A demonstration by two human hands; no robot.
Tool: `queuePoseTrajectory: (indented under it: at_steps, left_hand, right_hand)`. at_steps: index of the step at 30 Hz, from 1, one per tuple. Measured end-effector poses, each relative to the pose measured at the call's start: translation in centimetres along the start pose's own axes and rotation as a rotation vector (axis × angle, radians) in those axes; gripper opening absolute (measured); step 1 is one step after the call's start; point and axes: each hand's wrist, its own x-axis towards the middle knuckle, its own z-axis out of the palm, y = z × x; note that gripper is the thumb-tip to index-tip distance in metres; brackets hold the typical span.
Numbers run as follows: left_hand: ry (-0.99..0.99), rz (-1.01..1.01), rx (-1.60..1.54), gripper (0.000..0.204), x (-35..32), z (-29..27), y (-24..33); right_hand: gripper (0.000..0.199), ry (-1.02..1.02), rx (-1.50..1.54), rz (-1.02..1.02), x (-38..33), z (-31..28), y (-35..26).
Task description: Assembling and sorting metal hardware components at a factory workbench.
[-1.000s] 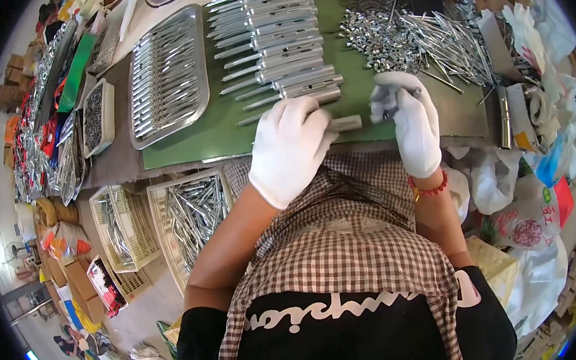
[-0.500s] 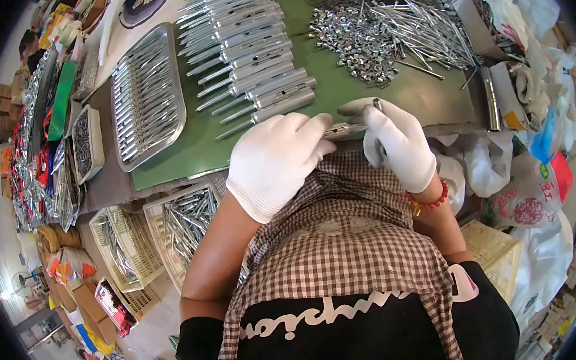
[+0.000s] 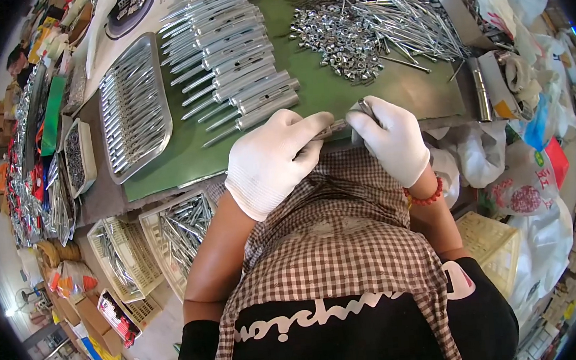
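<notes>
My left hand (image 3: 269, 158), in a white knit glove, pinches a slim silvery metal part (image 3: 333, 130) over the table's near edge. At its other end is my right hand (image 3: 393, 134), gloved too, with thumb and forefinger closed together. A short dark metal rod or tube end (image 3: 365, 106) sticks up between those right fingers. Whether it belongs to the same part, I cannot make out, as the gloves hide most of it. Beyond my left hand lies a row of silvery metal tubes with thin pointed rods (image 3: 254, 91). Small metal nuts or sleeves (image 3: 353, 56) are heaped farther off.
A green mat (image 3: 159, 178) covers the table. On the left a metal tray (image 3: 167, 108) holds slim rods, beside a small box of tiny parts (image 3: 81, 155). Long thin rods (image 3: 411, 28) lie at the far right. Below the edge stand plastic baskets (image 3: 144, 222) with metal parts.
The table's contents sit farther left in the picture. My right thumb and fingers have closed in, and less of the metal part between my hands is turned sideways to view.
</notes>
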Motion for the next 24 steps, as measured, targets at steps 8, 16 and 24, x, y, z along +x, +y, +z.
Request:
queuePoseTrajectory:
  at_steps: [8,16,24]
  left_hand:
    - [-0.076,0.008,0.181,0.026,0.2,0.0,0.7]
    - [-0.175,-0.073,0.323,0.022,0.6,1.2,1.6]
    - [-0.234,-0.123,0.340,0.022,1.0,1.1,1.6]
  right_hand:
    - [0.021,0.132,-0.285,-0.101,-0.2,-0.3,0.4]
    - [0.011,0.319,-0.551,-0.283,3.0,-3.1,3.2]
    - [0.012,0.245,-0.682,-0.322,2.7,-2.9,2.6]
